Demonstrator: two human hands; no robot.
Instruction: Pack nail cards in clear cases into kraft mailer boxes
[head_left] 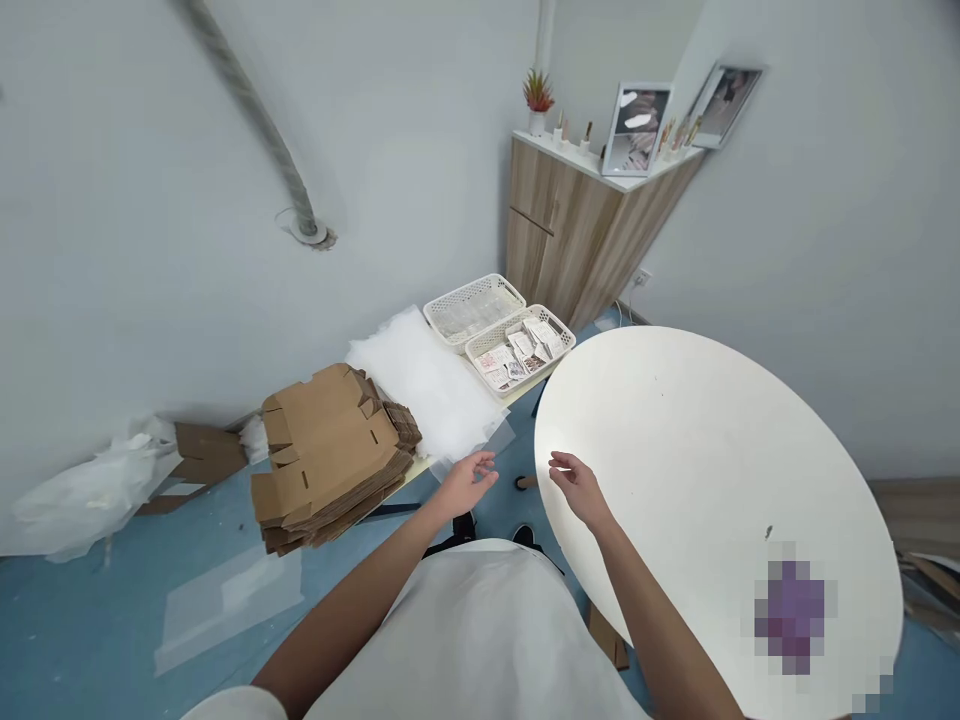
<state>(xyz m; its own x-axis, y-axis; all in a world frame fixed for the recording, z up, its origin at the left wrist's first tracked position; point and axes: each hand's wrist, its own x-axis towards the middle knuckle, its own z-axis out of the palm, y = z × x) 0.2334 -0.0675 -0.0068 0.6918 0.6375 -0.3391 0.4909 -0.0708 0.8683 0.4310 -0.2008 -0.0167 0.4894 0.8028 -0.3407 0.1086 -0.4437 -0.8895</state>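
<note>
My left hand (466, 484) hovers in front of my body, fingers apart and slightly curled, with nothing in it. It is nearest to a stack of white translucent sheets (427, 380) on a narrow table. To the left of these lies a pile of flattened brown cardboard boxes (330, 435). My right hand (579, 488) is held over the near left edge of a round white table (705, 430). Its fingers are loosely bent and hold nothing. A gap separates the two hands, palms roughly facing each other.
A white basket of small printed packets (521, 348) stands beside another white basket (475, 308). A wood-grain cabinet (570, 220) fills the corner. Plastic wrapping (97, 490) and a cardboard box (199, 460) lie at left. A blurred purple patch (793, 612) shows on the round table.
</note>
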